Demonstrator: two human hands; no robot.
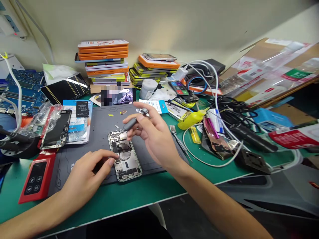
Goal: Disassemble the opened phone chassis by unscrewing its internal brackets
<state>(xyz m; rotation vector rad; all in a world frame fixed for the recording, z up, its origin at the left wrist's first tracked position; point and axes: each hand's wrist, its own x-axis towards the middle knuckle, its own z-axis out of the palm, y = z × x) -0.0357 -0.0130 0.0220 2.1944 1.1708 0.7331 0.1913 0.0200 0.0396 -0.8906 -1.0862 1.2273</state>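
An opened smartphone (128, 162) lies on the dark grey work mat (99, 129), its inner parts exposed and the battery bay bare. My right hand (152, 131) is closed around a grey screwdriver (130, 124), tilted over the phone's upper end; the tip is hard to make out there. My left hand (93, 172) rests at the phone's left edge, fingers stretched out and touching or nearly touching the frame, with nothing visible in them. Small loose parts (123, 112) lie on the mat beyond the phone.
At left are a removed screen (56, 129), a black battery (82, 109) and a red device with buttons (37, 177). Stacked orange boxes (103, 51) stand against the wall. Right of the mat lie another screwdriver (180, 142), a yellow bottle (191, 119) and tangled cables (236, 113).
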